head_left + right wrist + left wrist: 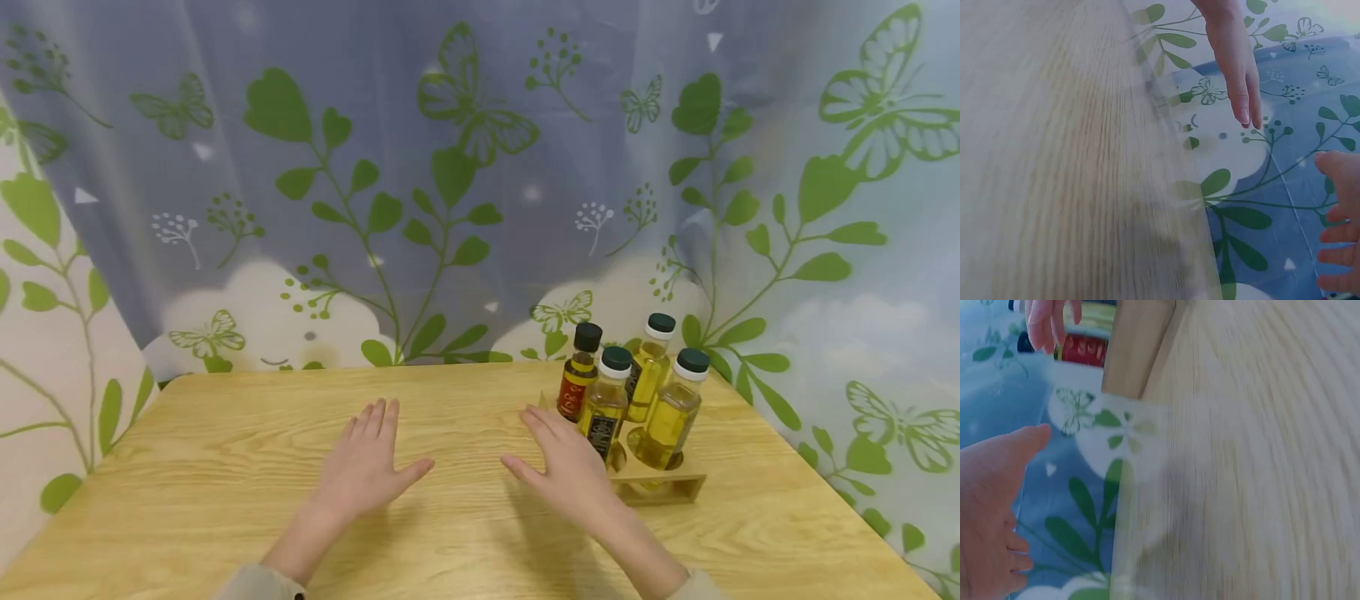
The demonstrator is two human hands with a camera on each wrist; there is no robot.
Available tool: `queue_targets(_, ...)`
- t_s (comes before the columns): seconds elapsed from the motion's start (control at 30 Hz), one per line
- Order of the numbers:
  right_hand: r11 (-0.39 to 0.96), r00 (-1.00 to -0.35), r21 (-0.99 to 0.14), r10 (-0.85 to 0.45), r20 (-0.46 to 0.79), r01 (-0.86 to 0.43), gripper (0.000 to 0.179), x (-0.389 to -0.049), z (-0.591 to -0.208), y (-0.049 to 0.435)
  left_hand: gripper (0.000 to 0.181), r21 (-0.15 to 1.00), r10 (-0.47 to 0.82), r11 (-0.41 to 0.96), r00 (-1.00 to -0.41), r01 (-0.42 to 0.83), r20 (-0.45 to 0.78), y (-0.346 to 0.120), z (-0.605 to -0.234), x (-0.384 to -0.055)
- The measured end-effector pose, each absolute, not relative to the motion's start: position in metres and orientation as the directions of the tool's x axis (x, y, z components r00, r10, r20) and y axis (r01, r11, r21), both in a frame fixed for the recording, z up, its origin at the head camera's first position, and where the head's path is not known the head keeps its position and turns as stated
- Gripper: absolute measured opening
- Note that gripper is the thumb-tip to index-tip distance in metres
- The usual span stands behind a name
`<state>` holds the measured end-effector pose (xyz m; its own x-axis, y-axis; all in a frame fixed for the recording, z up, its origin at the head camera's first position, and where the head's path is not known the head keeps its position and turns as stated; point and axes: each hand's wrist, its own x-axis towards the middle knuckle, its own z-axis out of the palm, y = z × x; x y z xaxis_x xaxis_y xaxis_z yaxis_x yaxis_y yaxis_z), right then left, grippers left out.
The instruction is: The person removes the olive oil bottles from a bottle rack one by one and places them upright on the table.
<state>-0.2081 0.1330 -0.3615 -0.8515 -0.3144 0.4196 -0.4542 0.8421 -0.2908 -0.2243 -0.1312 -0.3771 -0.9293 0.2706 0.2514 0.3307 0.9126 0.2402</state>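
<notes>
Both hands hover over the wooden table [247, 467], fingers extended and holding nothing. My left hand [365, 467] is left of centre, its thumb spread toward the right. My right hand [564, 468] is beside a wooden rack [660, 490] and partly covers its left side. In the rack stand a small dark-capped bottle with a red label [572, 392], a front oil bottle with a black label [604, 408], a rear oil bottle [648, 371] and a right oil bottle [672, 417]. The left wrist view shows the rack's side [1138, 347] beyond the left thumb.
A blue and white curtain [405, 167] printed with green leaves and butterflies hangs behind the table and along both sides. The rack stands near the table's right edge. Soft shadows of the hands fall on the wood.
</notes>
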Motion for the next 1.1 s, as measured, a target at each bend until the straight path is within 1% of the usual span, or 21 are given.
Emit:
queue_targets(0.1, 0.795, -0.797, -0.335, -0.282, 0.534, -0.506, 0.047, -0.198, -0.358, 0.152, 0.097, 0.362, 0.270, 0.863, -0.927, 0.353, 0.260, -0.118, -0.375, -0.224)
queue_targets(0.17, 0.771, -0.753, -0.338, -0.264, 0.603, -0.540, 0.038, -0.194, -0.356, 0.166, 0.098, 0.462, 0.256, 0.816, -0.933, 0.348, 0.253, -0.107, -0.374, -0.224)
queue_targets(0.23, 0.747, -0.727, -0.354, -0.242, 0.643, -0.562, 0.032, -0.191, -0.354, 0.182, 0.098, 0.547, 0.243, 0.766, -0.939, 0.339, 0.243, -0.096, -0.372, -0.223)
queue_targets(0.3, 0.724, -0.716, -0.381, -0.221, 0.662, -0.575, 0.027, -0.189, -0.351, 0.199, 0.099, 0.621, 0.239, 0.711, -0.944, 0.331, 0.229, -0.083, -0.371, -0.223)
queue_targets(0.37, 0.710, -0.740, -0.434, -0.184, 0.647, -0.555, 0.022, -0.186, -0.348, 0.218, 0.099, 0.676, 0.248, 0.659, -0.944, 0.330, 0.219, -0.070, -0.369, -0.222)
queue_targets(0.43, 0.706, -0.784, -0.495, -0.141, 0.604, -0.508, 0.017, -0.182, -0.346, 0.237, 0.100, 0.716, 0.259, 0.617, -0.944, 0.326, 0.206, -0.057, -0.369, -0.223)
queue_targets(0.53, 0.732, -0.863, -0.562, -0.071, 0.500, -0.385, 0.012, -0.178, -0.344, 0.267, 0.099, 0.754, 0.269, 0.578, -0.945, 0.313, 0.186, -0.040, -0.370, -0.224)
queue_targets(0.63, 0.748, -0.916, -0.598, -0.032, 0.400, -0.287, 0.020, -0.181, -0.346, 0.296, 0.100, 0.792, 0.270, 0.535, -0.948, 0.295, 0.171, -0.024, -0.373, -0.228)
queue_targets(0.77, 0.695, -0.942, -0.661, -0.069, 0.329, -0.282, 0.048, -0.196, -0.357, 0.328, 0.104, 0.845, 0.286, 0.466, -0.948, 0.263, 0.137, -0.004, -0.380, -0.234)
queue_targets(0.87, 0.655, -0.953, -0.695, -0.148, 0.265, -0.296, 0.065, -0.208, -0.369, 0.345, 0.108, 0.863, 0.300, 0.451, -0.949, 0.229, 0.095, 0.012, -0.386, -0.239)
queue_targets(0.93, 0.644, -0.958, -0.709, -0.190, 0.217, -0.288, 0.070, -0.215, -0.377, 0.351, 0.109, 0.866, 0.319, 0.445, -0.944, 0.227, 0.083, 0.022, -0.391, -0.242)
queue_targets(1.0, 0.631, -0.957, -0.721, -0.224, 0.182, -0.285, 0.072, -0.222, -0.385, 0.354, 0.109, 0.867, 0.345, 0.430, -0.933, 0.251, 0.099, 0.031, -0.395, -0.245)
queue_targets(1.1, 0.612, -0.959, -0.744, -0.244, 0.145, -0.268, 0.073, -0.229, -0.392, 0.354, 0.105, 0.867, 0.392, 0.384, -0.907, 0.316, 0.157, 0.042, -0.399, -0.248)
